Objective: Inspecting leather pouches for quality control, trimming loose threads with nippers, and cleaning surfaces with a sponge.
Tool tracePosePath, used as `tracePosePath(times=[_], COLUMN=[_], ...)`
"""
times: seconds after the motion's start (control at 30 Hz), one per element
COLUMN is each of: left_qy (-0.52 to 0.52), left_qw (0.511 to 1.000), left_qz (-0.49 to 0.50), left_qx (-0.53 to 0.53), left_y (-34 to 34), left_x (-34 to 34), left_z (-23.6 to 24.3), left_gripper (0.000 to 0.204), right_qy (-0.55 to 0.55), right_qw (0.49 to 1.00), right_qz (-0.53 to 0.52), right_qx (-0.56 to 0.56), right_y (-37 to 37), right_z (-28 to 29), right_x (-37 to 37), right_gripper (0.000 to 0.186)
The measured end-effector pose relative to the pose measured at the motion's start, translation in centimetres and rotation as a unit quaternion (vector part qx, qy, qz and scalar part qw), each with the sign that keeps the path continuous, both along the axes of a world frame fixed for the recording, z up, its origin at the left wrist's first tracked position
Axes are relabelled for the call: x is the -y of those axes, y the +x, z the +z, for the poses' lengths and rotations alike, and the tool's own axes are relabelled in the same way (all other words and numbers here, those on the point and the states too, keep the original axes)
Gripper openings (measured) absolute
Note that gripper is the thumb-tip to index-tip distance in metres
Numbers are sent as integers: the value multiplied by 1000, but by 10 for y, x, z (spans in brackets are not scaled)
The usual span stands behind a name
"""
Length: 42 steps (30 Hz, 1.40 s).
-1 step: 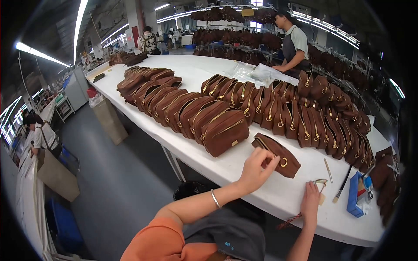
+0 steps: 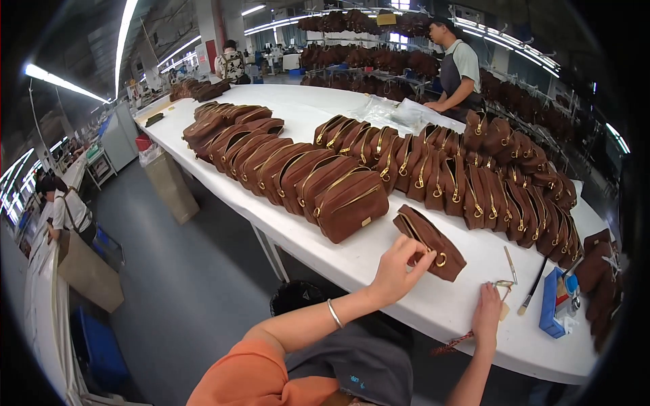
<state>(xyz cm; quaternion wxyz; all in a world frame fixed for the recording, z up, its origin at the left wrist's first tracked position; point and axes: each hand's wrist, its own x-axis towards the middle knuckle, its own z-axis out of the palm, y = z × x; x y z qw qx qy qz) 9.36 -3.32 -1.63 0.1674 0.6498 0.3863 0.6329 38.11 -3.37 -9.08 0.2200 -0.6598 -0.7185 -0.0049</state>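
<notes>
A brown zippered pouch with gold hardware lies tilted on the white table in front of me. My left hand is closed in a pinch at its zipper, near the gold ring; the fingers hide what exactly they grip. To the right, my right hand rests on the tabletop, its fingers curled at a small metal tool. A braided red cord comes out from beneath that hand. The tool's exact kind is partly covered. Left of the pouch stands the front one of a row of finished-looking brown pouches.
More brown pouches are packed in rows at the right. Near my right hand lie a thin stick, a brush and a blue tray of supplies. Clear plastic bags lie further back, beside a co-worker.
My right hand has shifted slightly to the right. My left hand and the pouch under it have barely moved.
</notes>
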Motion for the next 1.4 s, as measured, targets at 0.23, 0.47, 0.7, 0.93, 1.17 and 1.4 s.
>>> tracePosePath(times=[0.23,0.47,0.7,0.93,1.17,1.4], left_qy=[-43,-11,-29,-97,-132,-186], left_qw=[993,985,985,987,976,929], left_qz=[39,55,19,-95,-169,-313], left_qx=[-100,-163,-168,-90,-32,68], left_y=[-9,-15,-6,16,39,46], left_x=[39,43,34,32,24,23], left_z=[-58,-83,-86,-47,-25,-12], left_gripper=[18,21,23,38,45,57], right_qy=[68,80,55,59,152,215], right_qw=[996,971,953,917,870,833], right_qz=[-56,104,145,106,111,95], right_qx=[-29,-200,-259,-379,-455,-501], right_y=[24,-51,-105,-119,-138,-134], right_z=[0,19,17,20,7,32], right_x=[10,71,74,63,27,11], right_gripper=[42,37,45,69,97,76])
